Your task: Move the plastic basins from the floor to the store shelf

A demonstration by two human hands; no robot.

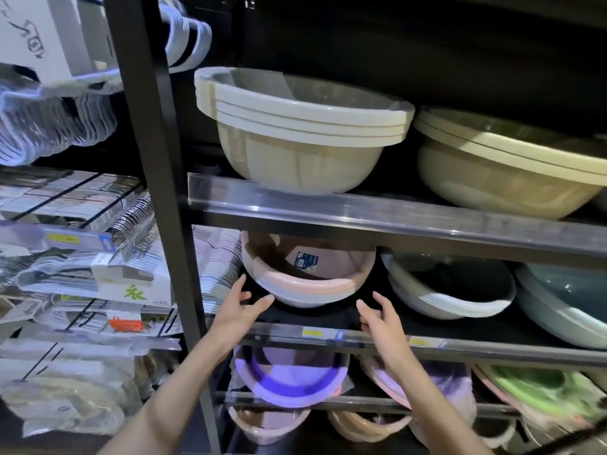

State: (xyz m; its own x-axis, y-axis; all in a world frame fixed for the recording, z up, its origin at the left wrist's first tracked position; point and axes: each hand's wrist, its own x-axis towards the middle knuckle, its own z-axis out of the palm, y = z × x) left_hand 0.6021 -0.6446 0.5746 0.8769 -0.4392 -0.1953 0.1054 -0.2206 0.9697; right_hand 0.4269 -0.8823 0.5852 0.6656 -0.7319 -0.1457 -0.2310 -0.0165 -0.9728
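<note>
Pink plastic basins (305,277), nested and tilted forward, sit on the middle store shelf (328,334). Left hand (238,310) and right hand (379,318) hover just below the stack on either side, fingers spread, gripping nothing.

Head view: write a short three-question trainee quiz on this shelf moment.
1. True or false: both hands grip the pink basin stack.
2. Which basins stand directly above the pink stack, one shelf up? A) beige stack B) purple basin C) green basin
3. What hangs in the bay left of the black upright?

Key:
1. False. The left hand and right hand are open, just short of the stack.
2. A, the beige stack; the purple basin is one shelf below.
3. White hangers.
</note>
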